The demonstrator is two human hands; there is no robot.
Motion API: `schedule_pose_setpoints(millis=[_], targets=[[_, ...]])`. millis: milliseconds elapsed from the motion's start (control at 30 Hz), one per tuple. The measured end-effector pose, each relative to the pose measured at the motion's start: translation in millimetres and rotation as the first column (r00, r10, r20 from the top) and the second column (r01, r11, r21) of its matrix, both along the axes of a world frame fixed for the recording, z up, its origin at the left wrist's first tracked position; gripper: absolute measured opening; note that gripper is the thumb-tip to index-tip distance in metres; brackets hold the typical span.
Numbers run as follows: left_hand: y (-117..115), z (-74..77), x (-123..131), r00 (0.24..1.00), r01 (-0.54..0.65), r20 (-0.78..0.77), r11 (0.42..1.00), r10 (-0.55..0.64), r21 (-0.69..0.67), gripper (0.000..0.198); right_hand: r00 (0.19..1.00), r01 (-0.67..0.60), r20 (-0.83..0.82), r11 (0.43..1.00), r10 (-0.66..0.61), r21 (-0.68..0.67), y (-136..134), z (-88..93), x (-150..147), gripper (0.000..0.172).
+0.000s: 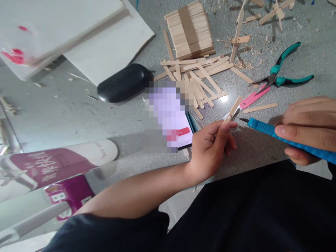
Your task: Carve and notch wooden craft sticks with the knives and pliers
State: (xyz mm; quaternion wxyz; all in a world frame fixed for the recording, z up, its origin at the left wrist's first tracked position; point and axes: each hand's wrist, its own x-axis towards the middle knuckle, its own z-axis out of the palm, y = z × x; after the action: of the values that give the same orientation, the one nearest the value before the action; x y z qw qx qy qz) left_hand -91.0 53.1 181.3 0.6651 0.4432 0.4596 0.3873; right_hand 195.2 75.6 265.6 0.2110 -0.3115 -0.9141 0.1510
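Note:
My left hand [210, 147] pinches a wooden craft stick [235, 105] upright-slanted between thumb and fingers; a small pale nick shows low on the stick. My right hand [309, 127] is wrapped round a blue-handled tool [265, 129] with a thin dark pointed tip. That tip is close to the stick on its right; whether they touch I cannot tell. Behind the stick lies a pink-handled folding knife [253, 100], its blade partly hidden. Needle-nose pliers [274, 78] with green handles rest with their jaws over the pink handle. One loose stick lies near my right hand.
A banded bundle of craft sticks [173, 33] and a loose pile [207, 75] lie ahead. Crossed stick pieces [237, 38] and shavings are scattered far right. Left of my hand are a lit phone [183, 140], a black case [124, 84], a cup [102, 152] and a purple power strip [76, 190].

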Motion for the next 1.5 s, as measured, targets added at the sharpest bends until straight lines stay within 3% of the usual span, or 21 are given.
schedule_pose_setpoints(millis=[167, 300, 433, 533, 633, 767, 833, 867, 967, 1067, 1133, 1200, 1300, 1500], targets=[[0.7, 2.4, 0.3, 1.000, -0.005, -0.030, 1.000, 0.005, 0.001, 0.050, 0.978, -0.211, 0.043, 0.959, 0.206, 0.191, 0.6, -9.0, -1.2, 0.019], [1.4, 4.6, 1.6, 0.998, 0.007, -0.062, 1.000, -0.008, -0.022, 0.052, 0.958, -0.277, 0.057, 0.864, 0.280, 0.421, 0.8, -19.6, -13.2, 0.011], [1.1, 5.1, 1.3, 0.999, 0.013, -0.040, 0.999, -0.015, -0.053, 0.053, 0.955, -0.283, 0.069, 0.825, 0.287, 0.489, -2.8, -25.8, -20.6, 0.010], [1.3, 5.4, 0.5, 0.999, 0.003, -0.039, 0.998, -0.006, -0.064, 0.053, 0.967, -0.246, 0.056, 0.867, 0.247, 0.433, -6.9, -20.0, -14.1, 0.010], [1.5, 6.4, 0.1, 0.999, -0.009, -0.046, 0.997, 0.006, -0.074, 0.054, 0.981, -0.193, 0.064, 0.952, 0.183, 0.238, -10.2, -5.3, -1.8, 0.009], [0.3, 5.5, -0.7, 1.000, -0.012, -0.016, 0.995, 0.011, -0.102, 0.053, 0.995, 0.023, 0.101, 1.000, -0.025, 0.017, -6.5, 3.9, 9.5, 0.045], [-0.6, 3.4, -1.1, 1.000, -0.004, 0.020, 0.992, 0.007, -0.127, 0.051, 0.967, 0.196, 0.158, 0.980, -0.198, 0.030, 0.9, -5.1, 9.8, 0.060], [-1.0, 2.0, -1.4, 0.999, 0.000, 0.043, 0.990, 0.006, -0.138, 0.050, 0.968, 0.199, 0.135, 0.975, -0.211, 0.101, 5.8, -12.7, 8.6, 0.061], [-1.2, -1.5, -2.5, 0.995, 0.014, 0.102, 0.991, -0.001, -0.130, 0.048, 0.977, 0.141, 0.116, 0.955, -0.176, 0.260, 21.8, -39.5, 1.6, 0.037], [-0.5, -2.5, -4.1, 0.999, 0.004, 0.053, 1.000, -0.006, 0.029, 0.044, 0.951, -0.019, 0.300, 0.948, -0.081, 0.318, 31.2, -58.8, -6.5, 0.032], [-0.2, -2.4, -5.1, 1.000, 0.008, -0.011, 0.988, -0.006, 0.155, 0.041, 0.925, -0.104, 0.380, 0.947, -0.021, 0.305, 32.1, -64.8, -10.5, 0.037], [-0.1, -2.7, -5.5, 0.999, 0.038, -0.033, 0.979, -0.032, 0.199, 0.040, 0.922, -0.131, 0.385, 0.961, 0.028, 0.243, 31.2, -66.6, -12.9, 0.043], [-0.1, -3.9, -4.8, 0.998, 0.064, -0.020, 0.985, -0.061, 0.162, 0.041, 0.941, -0.149, 0.321, 0.982, 0.103, 0.119, 31.6, -65.5, -14.0, 0.044], [2.4, -0.6, -2.2, 0.997, 0.048, -0.070, 0.989, -0.038, 0.141, 0.042, 0.953, -0.158, 0.269, 0.986, 0.138, 0.054, 39.1, -67.1, -12.7, 0.040]])
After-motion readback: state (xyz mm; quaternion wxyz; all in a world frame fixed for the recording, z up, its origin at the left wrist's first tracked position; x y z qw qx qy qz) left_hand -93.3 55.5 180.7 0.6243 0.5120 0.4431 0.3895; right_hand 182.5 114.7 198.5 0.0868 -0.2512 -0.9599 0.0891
